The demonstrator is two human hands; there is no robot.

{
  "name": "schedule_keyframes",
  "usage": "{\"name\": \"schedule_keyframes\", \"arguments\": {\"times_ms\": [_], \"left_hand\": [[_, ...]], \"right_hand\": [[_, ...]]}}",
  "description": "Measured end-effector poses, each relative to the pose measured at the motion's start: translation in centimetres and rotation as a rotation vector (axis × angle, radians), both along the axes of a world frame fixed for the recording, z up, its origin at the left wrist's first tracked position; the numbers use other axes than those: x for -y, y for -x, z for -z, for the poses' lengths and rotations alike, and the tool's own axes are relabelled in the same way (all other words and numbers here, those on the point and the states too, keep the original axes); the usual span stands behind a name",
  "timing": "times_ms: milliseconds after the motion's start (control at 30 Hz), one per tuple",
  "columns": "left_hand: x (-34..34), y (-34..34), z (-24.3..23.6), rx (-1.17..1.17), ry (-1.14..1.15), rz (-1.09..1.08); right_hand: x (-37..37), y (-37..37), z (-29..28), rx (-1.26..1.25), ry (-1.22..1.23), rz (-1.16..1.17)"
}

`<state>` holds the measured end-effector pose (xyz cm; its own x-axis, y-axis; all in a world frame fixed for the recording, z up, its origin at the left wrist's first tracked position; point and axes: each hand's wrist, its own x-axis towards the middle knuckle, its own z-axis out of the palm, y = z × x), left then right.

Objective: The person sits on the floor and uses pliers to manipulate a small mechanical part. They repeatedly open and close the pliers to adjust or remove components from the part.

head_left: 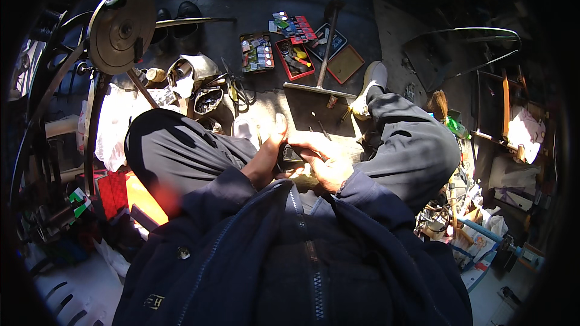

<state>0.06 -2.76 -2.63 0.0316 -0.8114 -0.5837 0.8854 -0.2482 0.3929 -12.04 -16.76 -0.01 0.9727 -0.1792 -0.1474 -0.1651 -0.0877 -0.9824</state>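
My left hand (266, 158) and my right hand (329, 162) meet in front of my body, in strong sunlight. Between them is a small dark object (291, 154) with a squarish face; its exact kind cannot be made out. The left fingers close around its left side, with the thumb pointing up and away from me. From the right, my other hand's fingers bend over and pinch at it. Glare and the fingers hide part of the object. Below the hands, a yellowish-green patch shows above my jacket.
Beyond my feet lie a red tray (295, 60) of small tools, a box of small packets (257, 52), a shallow tray (346, 64) and a T-shaped metal tool (320, 89). A metal wheel stand (121, 30) rises at left. Pliers or scissors (243, 98) lie near a cluttered bag.
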Motion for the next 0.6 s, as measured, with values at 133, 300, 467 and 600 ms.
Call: {"name": "schedule_keyframes", "arguments": {"times_ms": [133, 300, 467, 600], "left_hand": [[0.0, 0.3, 0.5, -0.013, -0.099, -0.017], [-0.5, -0.4, 0.0, -0.163, 0.051, -0.005], [-0.2, 0.0, -0.5, -0.167, -0.011, -0.043], [-0.3, -0.2, 0.0, 0.206, 0.263, 0.181]], "right_hand": [[0.3, 0.1, -0.2, 0.018, -0.100, -0.023], [0.3, -0.1, 0.2, 0.064, 0.014, -0.044], [0.7, 0.1, 0.5, 0.026, 0.035, -0.038], [1.2, 0.3, 0.0, -0.033, 0.031, 0.029]]}}
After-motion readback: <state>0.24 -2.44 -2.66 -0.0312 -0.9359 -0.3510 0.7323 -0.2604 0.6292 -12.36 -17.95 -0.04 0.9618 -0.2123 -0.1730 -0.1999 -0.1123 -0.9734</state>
